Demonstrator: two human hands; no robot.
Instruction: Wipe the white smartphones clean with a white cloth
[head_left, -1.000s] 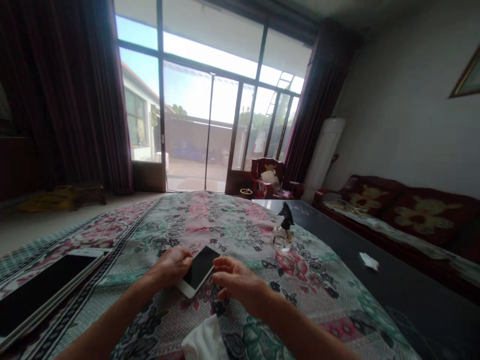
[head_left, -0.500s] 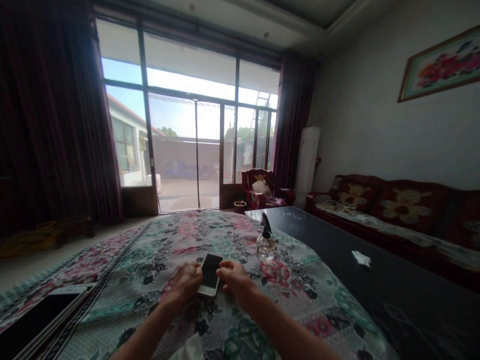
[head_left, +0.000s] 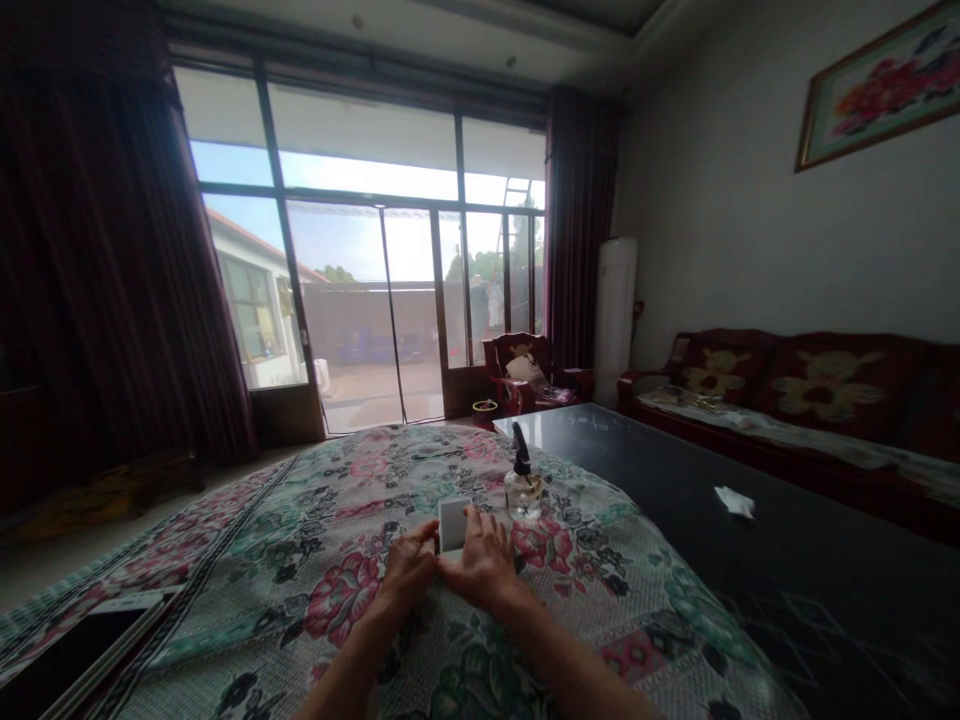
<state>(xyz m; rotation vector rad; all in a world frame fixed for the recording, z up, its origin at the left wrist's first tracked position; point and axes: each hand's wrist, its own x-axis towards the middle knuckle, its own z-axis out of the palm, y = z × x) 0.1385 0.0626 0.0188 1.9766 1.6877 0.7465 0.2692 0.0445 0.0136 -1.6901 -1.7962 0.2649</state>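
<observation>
A smartphone (head_left: pixel 452 527), its face now pale grey with reflected light, is held between my two hands over a floral cloth (head_left: pixel 345 600). My left hand (head_left: pixel 409 565) grips the phone's left edge with its fingers curled in. On the lower right edge is my right hand (head_left: pixel 487 560), its thumb near the bottom and its fingers along the side, partly covering the phone. A clear spray bottle (head_left: pixel 523 492) with a black trigger head stands upright just beyond my right hand.
A dark-screened tablet-like device (head_left: pixel 75 640) lies at the lower left on the cloth. To the right, a crumpled white tissue (head_left: pixel 735 503) rests on a black tabletop (head_left: pixel 660 500). A red wooden sofa (head_left: pixel 795 400) and chair (head_left: pixel 525 375) stand behind.
The phone and both hands have moved right and slightly away from me. Its face has gone from dark to pale grey. My right hand covers more of it, and the view has shifted.
</observation>
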